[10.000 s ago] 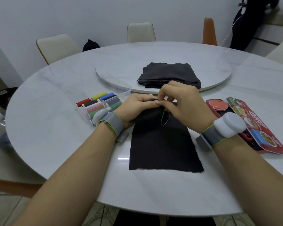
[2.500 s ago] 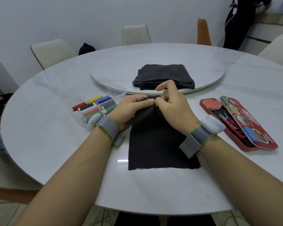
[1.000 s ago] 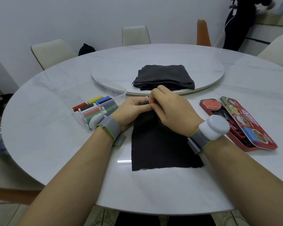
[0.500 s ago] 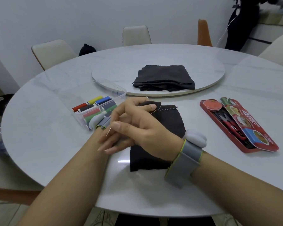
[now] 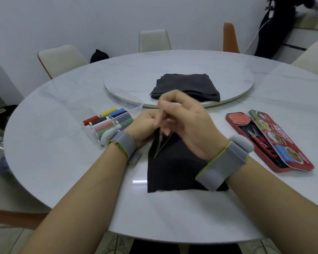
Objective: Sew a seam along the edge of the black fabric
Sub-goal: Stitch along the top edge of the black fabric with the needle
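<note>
A black fabric piece (image 5: 173, 167) lies on the white round table in front of me. My left hand (image 5: 145, 126) grips its far edge, partly hidden behind my right hand. My right hand (image 5: 184, 118) hovers blurred above that edge with its fingertips pinched together, seemingly on a needle too small to make out. A thin thread (image 5: 162, 145) runs down from the hands across the fabric.
A clear box of coloured thread spools (image 5: 110, 121) sits to the left. A red tin (image 5: 268, 142) with scissors lies open to the right. A folded dark cloth (image 5: 185, 87) rests on the turntable (image 5: 233, 83). Chairs ring the table; a person stands at the far right.
My right hand, which had swung low to the left drawing the thread out, has come back up over the fabric's far edge. My left hand stayed on the edge.
</note>
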The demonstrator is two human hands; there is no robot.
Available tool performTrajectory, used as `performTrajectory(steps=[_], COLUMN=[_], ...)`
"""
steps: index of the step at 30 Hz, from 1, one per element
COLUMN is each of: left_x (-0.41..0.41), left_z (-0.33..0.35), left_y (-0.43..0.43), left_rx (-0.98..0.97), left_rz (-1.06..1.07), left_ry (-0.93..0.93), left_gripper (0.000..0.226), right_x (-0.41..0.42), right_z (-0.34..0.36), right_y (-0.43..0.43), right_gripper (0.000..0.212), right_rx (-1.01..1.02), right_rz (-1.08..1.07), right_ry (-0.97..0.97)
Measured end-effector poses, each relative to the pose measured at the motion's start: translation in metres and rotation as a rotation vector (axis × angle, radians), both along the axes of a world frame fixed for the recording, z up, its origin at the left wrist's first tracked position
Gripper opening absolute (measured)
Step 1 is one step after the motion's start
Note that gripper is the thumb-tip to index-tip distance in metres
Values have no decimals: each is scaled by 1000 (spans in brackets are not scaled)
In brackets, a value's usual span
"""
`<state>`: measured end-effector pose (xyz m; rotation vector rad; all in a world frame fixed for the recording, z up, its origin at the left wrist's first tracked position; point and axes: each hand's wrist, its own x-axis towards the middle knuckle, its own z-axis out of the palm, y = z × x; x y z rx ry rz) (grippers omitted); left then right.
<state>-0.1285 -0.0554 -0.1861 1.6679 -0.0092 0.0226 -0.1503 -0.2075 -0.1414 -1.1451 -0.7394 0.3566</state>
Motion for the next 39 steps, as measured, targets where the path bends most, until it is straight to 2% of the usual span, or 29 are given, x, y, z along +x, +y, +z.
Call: performTrajectory(steps=[4, 7, 10, 13, 18, 23, 28, 35, 39], left_x=[-4, -6, -5, -5, -3, -6, -6, -6, -6], left_z=[2, 3, 3, 3, 3, 5, 6, 7, 7], left_y=[4, 1, 1, 1, 1, -1, -1, 0, 0], left_rx=[-33, -75, -97, -96, -107, -58, -70, -93, -93], left_rz=[-31, -16, 2, -6, -17, 0, 40, 56, 65], left_ry=[11, 18, 37, 34, 18, 45, 46, 48, 44], left_gripper=[25, 22, 23, 16, 15, 20, 27, 26, 26], right_x=[29, 46, 48, 39, 25, 21, 21, 12, 6], right_z=[5, 0, -5, -10, -21, -24, -21, -9, -9], right_y=[-18, -30, -32, -25, -9, -3, -7, -8, -5], right_gripper=[10, 11, 15, 33, 35, 21, 19, 16, 18], right_rx=[-30, -317, -707, -841, -1086, -1092, -1039, -1017, -1019], right_rz=[-315, -444, -522, -545, -644, -624, -553, -301, -168], right_ry=[133, 153, -77, -286, -485, -506, -459, -345, -414])
